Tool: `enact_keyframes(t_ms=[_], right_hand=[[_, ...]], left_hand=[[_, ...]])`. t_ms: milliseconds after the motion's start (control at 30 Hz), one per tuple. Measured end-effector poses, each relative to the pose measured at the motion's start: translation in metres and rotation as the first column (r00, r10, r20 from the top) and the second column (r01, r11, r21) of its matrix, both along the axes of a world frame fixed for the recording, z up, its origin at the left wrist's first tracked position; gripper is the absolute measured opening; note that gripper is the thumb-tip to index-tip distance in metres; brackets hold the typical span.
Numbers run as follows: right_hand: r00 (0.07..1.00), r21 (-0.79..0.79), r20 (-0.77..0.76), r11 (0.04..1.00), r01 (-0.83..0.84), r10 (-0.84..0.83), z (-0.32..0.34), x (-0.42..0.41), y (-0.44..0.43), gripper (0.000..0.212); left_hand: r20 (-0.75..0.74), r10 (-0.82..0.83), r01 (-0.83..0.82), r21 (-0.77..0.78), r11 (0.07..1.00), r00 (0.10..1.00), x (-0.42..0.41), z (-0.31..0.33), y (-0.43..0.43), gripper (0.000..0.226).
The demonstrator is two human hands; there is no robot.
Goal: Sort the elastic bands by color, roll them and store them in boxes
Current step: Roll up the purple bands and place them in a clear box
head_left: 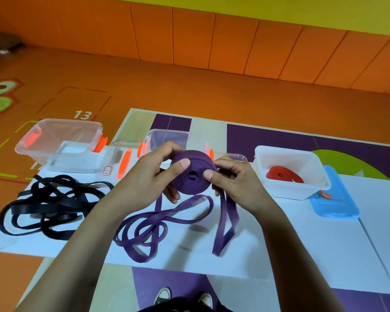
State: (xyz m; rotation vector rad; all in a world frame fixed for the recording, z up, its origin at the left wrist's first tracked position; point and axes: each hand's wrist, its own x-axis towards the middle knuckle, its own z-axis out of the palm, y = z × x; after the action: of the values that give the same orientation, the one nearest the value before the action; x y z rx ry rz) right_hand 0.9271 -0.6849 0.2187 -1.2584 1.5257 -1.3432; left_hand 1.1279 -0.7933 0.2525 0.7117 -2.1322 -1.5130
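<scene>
The left hand (153, 174) and right hand (234, 179) are both curling around the purple roll (193, 174), thumbs pressing its face, holding it above the worktop (302, 233). A free tail (225, 221) is hanging below the roll, beside loose purple bands (149, 228) (so the rolling looks about midway). Left of the roll black bands (47, 206) are lying tangled. Right of it a red roll (282, 174) is sitting in a white box (295, 188), and behind it stands a clear box (167, 136). The next move is probably winding in the tail while keeping the coil pinched tight.
</scene>
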Motion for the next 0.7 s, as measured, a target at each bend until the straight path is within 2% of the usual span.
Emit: enact_keyframes(t_ms=[100, 200, 300, 367, 433, 500, 567, 700], right_hand=[[0.994, 0.033, 0.109, 0.999, 0.025, -0.028, -0.009, 0.001, 0.006, 0.017], [0.986, 0.024, 0.134, 0.995, 0.095, -0.098, -0.014, 0.007, 0.005, 0.020], [0.977, 0.009, 0.157, 0.990, 0.142, -0.141, -0.011, 0.009, 0.001, 0.033], [0.984, 0.013, 0.116, 0.991, 0.135, -0.135, -0.011, 0.005, 0.000, 0.029], [0.992, 0.011, 0.077, 0.995, 0.103, -0.103, -0.013, -0.001, 0.001, 0.022], [0.998, 0.022, 0.056, 0.999, 0.037, -0.038, -0.011, -0.004, 0.002, 0.021], [0.998, 0.033, 0.041, 0.998, -0.054, 0.052, -0.005, -0.002, 0.001, 0.019], [0.993, 0.019, 0.063, 0.995, -0.103, 0.101, 0.002, -0.001, -0.002, 0.018]], left_hand=[[-0.114, 0.091, -0.080, 0.104, 0.991, 0.989, -0.004, -0.004, 0.003, 0.020], [-0.178, 0.173, -0.135, 0.207, 0.969, 0.969, -0.010, -0.006, 0.009, 0.016], [-0.180, 0.192, -0.116, 0.360, 0.926, 0.965, -0.015, -0.011, 0.017, 0.015], [-0.124, 0.175, -0.110, 0.413, 0.904, 0.977, -0.014, -0.012, 0.016, 0.010], [0.001, 0.148, -0.141, 0.328, 0.934, 0.989, -0.005, -0.010, 0.008, 0.011], [0.122, 0.136, -0.149, 0.108, 0.983, 0.983, 0.004, -0.006, -0.002, 0.016], [0.170, 0.122, -0.116, -0.049, 0.992, 0.978, 0.009, 0.001, -0.009, 0.023], [0.173, -0.021, 0.022, -0.005, 1.000, 0.985, 0.008, 0.010, -0.013, 0.028]])
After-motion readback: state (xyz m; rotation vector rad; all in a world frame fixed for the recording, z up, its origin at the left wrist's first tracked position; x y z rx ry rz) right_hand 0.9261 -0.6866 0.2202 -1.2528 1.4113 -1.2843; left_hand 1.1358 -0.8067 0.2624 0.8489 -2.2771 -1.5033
